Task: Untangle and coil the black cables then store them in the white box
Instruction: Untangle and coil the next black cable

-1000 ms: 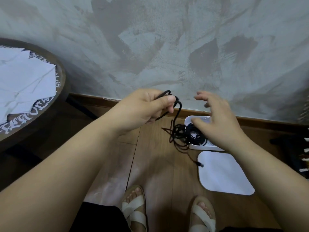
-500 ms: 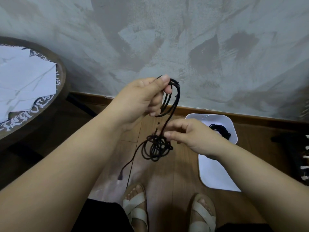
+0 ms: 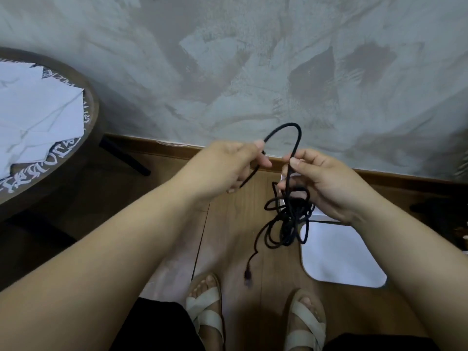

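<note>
- Head view: a grey, blotchy plaster wall (image 3: 253, 59) runs across the top, with a brown skirting board (image 3: 157, 145) at its foot and a wooden floor (image 3: 228, 236) below.
- At the left edge stands a round dark table (image 3: 88, 117) with white lettering on its rim and crumpled white paper (image 3: 38, 110) lying on it.
- The left hand (image 3: 225, 168) is raised in front of the skirting board, thumb and fingers closed around one strand of the black cable (image 3: 288, 219).
- The right hand (image 3: 326, 183) is just beside it, thumb pressed to the forefinger, pinching the same cable; the other fingers curl in loosely.
- Between the two hands the cable arches up in a narrow loop against the wall.
- Below the right hand the rest of the cable hangs in a loose tangle of loops, off the floor, with one end and its plug (image 3: 248, 274) dangling lowest, above the feet.
- The white box (image 3: 321, 217) sits on the floor by the wall, mostly hidden behind the right hand and the tangle; what it holds cannot be seen.
- A flat white lid (image 3: 339, 257) lies on the floor just in front of the box.
- Two feet in pale strap sandals (image 3: 207, 312) show at the bottom.
</note>
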Tool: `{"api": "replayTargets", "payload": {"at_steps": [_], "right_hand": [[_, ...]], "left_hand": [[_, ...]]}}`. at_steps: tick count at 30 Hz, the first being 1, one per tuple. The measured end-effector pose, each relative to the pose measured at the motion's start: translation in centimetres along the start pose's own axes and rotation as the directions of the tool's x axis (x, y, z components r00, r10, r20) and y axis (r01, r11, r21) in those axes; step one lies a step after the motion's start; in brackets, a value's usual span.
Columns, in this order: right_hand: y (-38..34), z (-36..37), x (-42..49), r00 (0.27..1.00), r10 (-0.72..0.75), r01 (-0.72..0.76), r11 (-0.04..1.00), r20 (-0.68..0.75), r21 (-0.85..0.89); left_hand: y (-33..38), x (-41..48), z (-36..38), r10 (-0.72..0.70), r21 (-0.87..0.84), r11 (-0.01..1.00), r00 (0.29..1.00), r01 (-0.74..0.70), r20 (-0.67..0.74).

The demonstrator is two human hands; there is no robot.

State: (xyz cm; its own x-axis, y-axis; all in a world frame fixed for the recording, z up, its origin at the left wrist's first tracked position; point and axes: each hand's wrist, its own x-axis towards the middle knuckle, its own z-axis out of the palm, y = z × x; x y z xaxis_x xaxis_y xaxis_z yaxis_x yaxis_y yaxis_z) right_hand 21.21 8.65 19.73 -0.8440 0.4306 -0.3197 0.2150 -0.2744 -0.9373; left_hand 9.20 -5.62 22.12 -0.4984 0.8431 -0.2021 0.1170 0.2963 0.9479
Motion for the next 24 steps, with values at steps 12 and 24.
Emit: {"api": "replayTargets", "payload": {"at_steps": [12, 24], "right_hand": [[-1.3, 0.1, -0.4, 0.996, 0.073, -0.054, 0.942, -0.046, 0.331], [-1.6, -0.2, -0.9, 0.997, -0.066, 0.063, 0.997, -0.051, -0.049]], "left_hand": [[0.1, -0.4, 0.7, 0.022, 0.236, 0.970, 0.989, -0.056, 0.143], [0.1, -0.3, 0.8, -0.004, 0.009, 1.000, 0.980, 0.002, 0.201]]}}
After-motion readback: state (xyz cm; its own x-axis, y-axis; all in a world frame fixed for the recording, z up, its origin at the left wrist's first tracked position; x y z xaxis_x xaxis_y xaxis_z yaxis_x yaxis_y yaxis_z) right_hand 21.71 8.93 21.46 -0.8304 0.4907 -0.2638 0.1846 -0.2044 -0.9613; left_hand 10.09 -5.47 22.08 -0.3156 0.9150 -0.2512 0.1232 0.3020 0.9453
